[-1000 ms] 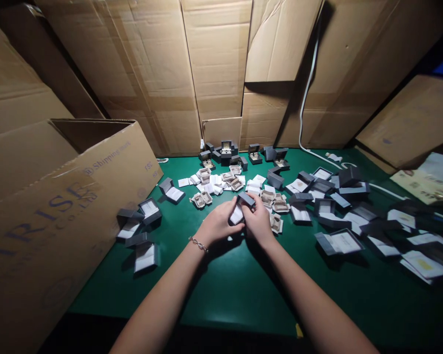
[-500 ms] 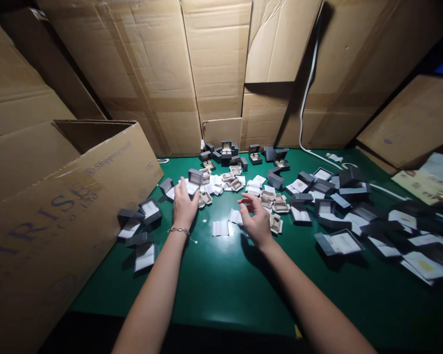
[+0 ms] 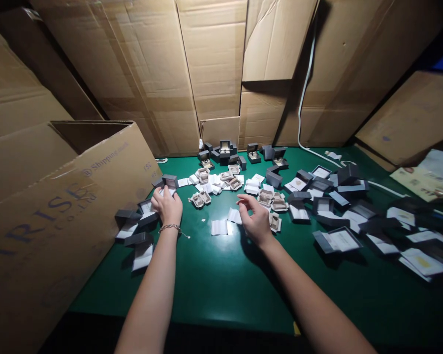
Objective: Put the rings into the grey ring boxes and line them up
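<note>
My left hand (image 3: 167, 203), with a thin bracelet at the wrist, is closed on a small open grey box (image 3: 169, 182) at the left of the green table (image 3: 225, 280), just above a cluster of open grey boxes (image 3: 138, 231). My right hand (image 3: 256, 219) hovers near the table's middle with fingers apart and curled, holding nothing. Two white paper slips (image 3: 219, 227) lie between the hands. Small beige inserts (image 3: 201, 198) lie just beyond.
A large open cardboard carton (image 3: 59, 206) stands at the left. Cardboard sheets (image 3: 214, 73) wall the back. Many open grey boxes with white cards (image 3: 335, 211) cover the right side. A white cable (image 3: 302, 98) runs down the back wall. Printed sheets (image 3: 428, 179) lie far right.
My hands parted from the box they held together. The left hand carried the grey box leftward toward the carton-side cluster. White slips were left on the table; the right hand stayed near the middle.
</note>
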Demonstrator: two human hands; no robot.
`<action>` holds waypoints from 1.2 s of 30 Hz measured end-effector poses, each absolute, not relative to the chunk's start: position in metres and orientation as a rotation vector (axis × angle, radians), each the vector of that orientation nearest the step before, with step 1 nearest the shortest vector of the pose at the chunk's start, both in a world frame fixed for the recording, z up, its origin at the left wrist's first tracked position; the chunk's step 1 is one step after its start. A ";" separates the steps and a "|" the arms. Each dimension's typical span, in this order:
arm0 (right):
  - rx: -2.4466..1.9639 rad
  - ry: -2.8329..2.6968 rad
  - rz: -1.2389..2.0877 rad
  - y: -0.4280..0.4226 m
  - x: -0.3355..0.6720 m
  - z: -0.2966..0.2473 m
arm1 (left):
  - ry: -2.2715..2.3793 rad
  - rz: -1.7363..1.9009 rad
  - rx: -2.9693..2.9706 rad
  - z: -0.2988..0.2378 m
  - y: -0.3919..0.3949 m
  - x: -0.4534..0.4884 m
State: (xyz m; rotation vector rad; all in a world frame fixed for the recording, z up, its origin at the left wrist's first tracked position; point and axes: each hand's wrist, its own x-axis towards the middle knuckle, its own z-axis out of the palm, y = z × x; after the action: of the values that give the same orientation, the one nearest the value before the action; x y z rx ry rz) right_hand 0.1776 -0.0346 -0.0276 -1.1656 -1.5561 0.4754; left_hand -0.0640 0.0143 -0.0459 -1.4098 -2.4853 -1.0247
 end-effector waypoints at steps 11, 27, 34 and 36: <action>-1.649 -1.658 0.033 0.000 0.216 -0.015 | -2.282 -1.015 -1.561 -0.039 0.010 -0.043; -2.266 -1.804 -0.139 0.065 0.236 0.004 | -2.218 -1.298 -1.678 -0.047 0.017 -0.044; -1.545 -1.795 -0.204 0.001 0.187 -0.005 | -1.788 -1.879 -2.557 -0.029 -0.002 -0.005; -1.358 -1.862 -0.205 -0.014 0.175 -0.014 | -1.872 -2.168 -2.767 -0.029 -0.008 0.011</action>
State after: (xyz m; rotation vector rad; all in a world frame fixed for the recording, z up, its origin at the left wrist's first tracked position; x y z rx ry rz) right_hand 0.1747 -0.0144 -0.0144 -1.3576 -1.8616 -0.2053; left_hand 0.0108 -0.0081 -0.0289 -2.7671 -1.8720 -2.1685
